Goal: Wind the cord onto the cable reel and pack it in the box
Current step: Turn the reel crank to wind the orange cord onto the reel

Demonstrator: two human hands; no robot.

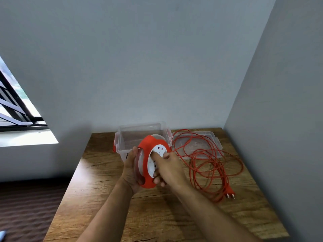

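Both hands grip reel: left hand cups rim, right hand hides socket face.

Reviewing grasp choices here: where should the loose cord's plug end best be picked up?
Probably by the plug body, coming from above: it lies flat on the table at the near right, pins pointing away from the cord loops, clear of both hands.

bare forearms, bare hands, no sleeves
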